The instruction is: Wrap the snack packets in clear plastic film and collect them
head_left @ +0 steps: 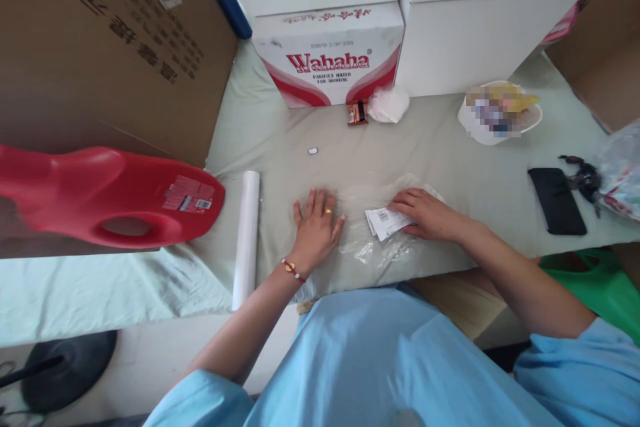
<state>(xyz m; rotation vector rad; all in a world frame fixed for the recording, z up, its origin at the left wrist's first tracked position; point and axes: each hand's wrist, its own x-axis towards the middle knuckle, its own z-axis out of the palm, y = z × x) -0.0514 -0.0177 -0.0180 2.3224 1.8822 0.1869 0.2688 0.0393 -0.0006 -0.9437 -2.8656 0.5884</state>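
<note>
From the head view, at the near table edge: left hand [316, 227] flat and released, fingers spread on the clear plastic bag [380, 252], apparently to keep the film smooth and steady. Right hand [425, 213] just right of it, fingers laid over white paper slips [385, 221] on the same bag; pinched or merely pressed, impossible to tell. White roll [247, 233] to the left, red jug [110, 197] farther left.

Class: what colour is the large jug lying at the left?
The jug is red; head view shows it.
</note>
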